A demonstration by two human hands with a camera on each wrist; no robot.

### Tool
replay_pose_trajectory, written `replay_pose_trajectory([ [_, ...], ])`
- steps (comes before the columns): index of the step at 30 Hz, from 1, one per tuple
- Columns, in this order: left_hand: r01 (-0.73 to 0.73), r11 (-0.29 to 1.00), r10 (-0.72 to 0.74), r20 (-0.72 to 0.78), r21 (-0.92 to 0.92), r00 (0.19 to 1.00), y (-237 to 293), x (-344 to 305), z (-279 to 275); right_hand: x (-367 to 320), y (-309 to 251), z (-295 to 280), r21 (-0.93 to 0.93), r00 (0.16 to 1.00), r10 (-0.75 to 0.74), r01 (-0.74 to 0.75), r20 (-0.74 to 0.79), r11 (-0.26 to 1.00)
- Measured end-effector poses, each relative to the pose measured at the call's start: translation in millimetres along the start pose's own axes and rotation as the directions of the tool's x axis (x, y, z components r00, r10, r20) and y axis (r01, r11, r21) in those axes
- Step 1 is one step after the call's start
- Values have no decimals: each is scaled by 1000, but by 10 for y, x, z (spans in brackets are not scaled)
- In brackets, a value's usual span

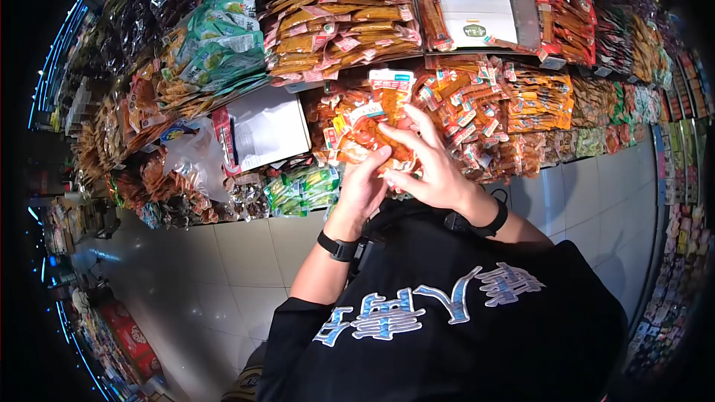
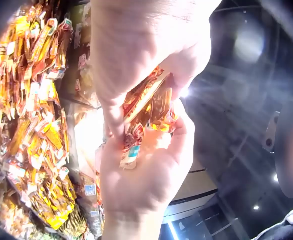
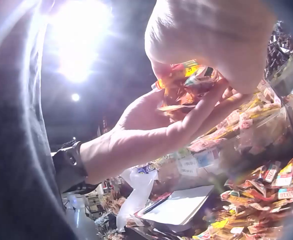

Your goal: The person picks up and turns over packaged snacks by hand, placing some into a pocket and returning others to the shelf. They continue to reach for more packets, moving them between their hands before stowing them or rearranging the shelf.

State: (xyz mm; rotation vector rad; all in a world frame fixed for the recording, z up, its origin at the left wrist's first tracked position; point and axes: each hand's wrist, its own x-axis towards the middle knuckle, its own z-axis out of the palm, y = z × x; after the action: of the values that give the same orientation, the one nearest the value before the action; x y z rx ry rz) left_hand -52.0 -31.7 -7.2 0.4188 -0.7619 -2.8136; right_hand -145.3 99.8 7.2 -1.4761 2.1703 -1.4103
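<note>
In the head view, several shiny orange-red snack packets (image 1: pixel 370 136) are gathered between both hands, above a bin of similar packets. The left hand (image 1: pixel 362 184) holds them from the near left side, its thumb against the wrappers. From the right, the right hand (image 1: pixel 434 171) grips the same bunch with bent fingers and thumb. The left wrist view shows the packets (image 2: pixel 154 107) squeezed between the left hand (image 2: pixel 146 45) above and the right hand (image 2: pixel 141 182) below. Seen from the right wrist, the wrappers (image 3: pixel 184 92) lie in the left hand's palm, partly covered by the right hand (image 3: pixel 211 40).
Loose packets (image 1: pixel 465 108) fill the bin beyond the hands. Stacked long packets (image 1: pixel 342 18) lie behind. A white pad (image 1: pixel 268 126) and a clear plastic bag (image 1: pixel 195 160) sit at the left, green packets (image 1: pixel 304 190) near the front edge. A tiled floor (image 1: pixel 246 257) runs below.
</note>
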Motion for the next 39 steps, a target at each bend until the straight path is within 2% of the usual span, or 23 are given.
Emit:
replay_pose_trajectory([
  [1,-15,999,17,-51,38,999,-21,-5,-29,2,-1,-37,-92,999,-35,37,17,995],
  [3,-32,993,50,-152,117,987,-62,-15,-85,-8,60,-134,-80,993,-76,83,85,993],
  [5,-26,983,41,-80,183,996,-115,-26,-195,-22,207,-324,140,983,-48,24,175,990],
  [6,-45,979,73,-135,201,988,-114,-86,-68,44,266,-506,274,986,-73,30,149,961],
  [7,-61,977,86,-114,205,990,-145,-109,-74,50,272,-690,476,987,118,-157,112,866],
  [8,-47,974,81,-146,221,986,-178,-128,-85,86,452,-907,376,993,116,-97,-26,922],
  [9,-32,971,77,-181,236,981,-227,-144,-85,180,491,-1221,157,979,164,-145,-117,977],
  [10,-27,975,69,-188,219,980,-294,-165,-71,228,756,-1448,-85,960,86,-112,-266,990],
  [12,-20,982,57,-197,186,979,-406,-181,-17,298,1142,-1928,-371,909,-34,-135,-416,919],
  [13,-32,975,75,-188,222,979,-470,-179,55,295,1429,-2113,-520,901,-97,-153,-422,841],
  [15,-34,980,74,-199,196,977,-632,-167,173,259,1805,-2357,-696,936,-91,-186,-341,694],
  [18,-37,973,90,-232,226,969,-884,-126,302,219,1970,-2568,-729,981,108,-193,-162,657],
  [21,-60,971,128,-291,231,948,-1110,-90,447,237,1894,-2633,-612,937,87,-290,-339,736],
  [22,-67,972,135,-303,227,943,-1185,-88,480,230,1988,-2662,-557,924,-18,-216,-383,802],
  [23,-71,973,141,-317,222,938,-1262,-97,504,218,2009,-2685,-408,921,61,-229,-386,884],
  [25,-74,975,138,-308,211,941,-1400,-95,514,223,1889,-2757,-82,911,220,-263,-348,961],
  [26,-72,979,128,-305,188,944,-1452,-88,541,191,1741,-2738,234,903,302,-236,-305,943],
  [29,-64,983,115,-305,171,945,-1579,-74,639,39,1337,-2788,512,920,390,-314,-45,799],
  [33,-63,974,130,-307,218,943,-1663,-13,812,-141,1081,-2751,604,935,304,-350,182,716],
  [39,-88,965,150,-247,248,957,-1716,-22,1044,-276,1010,-2742,666,924,277,-381,262,642],
])
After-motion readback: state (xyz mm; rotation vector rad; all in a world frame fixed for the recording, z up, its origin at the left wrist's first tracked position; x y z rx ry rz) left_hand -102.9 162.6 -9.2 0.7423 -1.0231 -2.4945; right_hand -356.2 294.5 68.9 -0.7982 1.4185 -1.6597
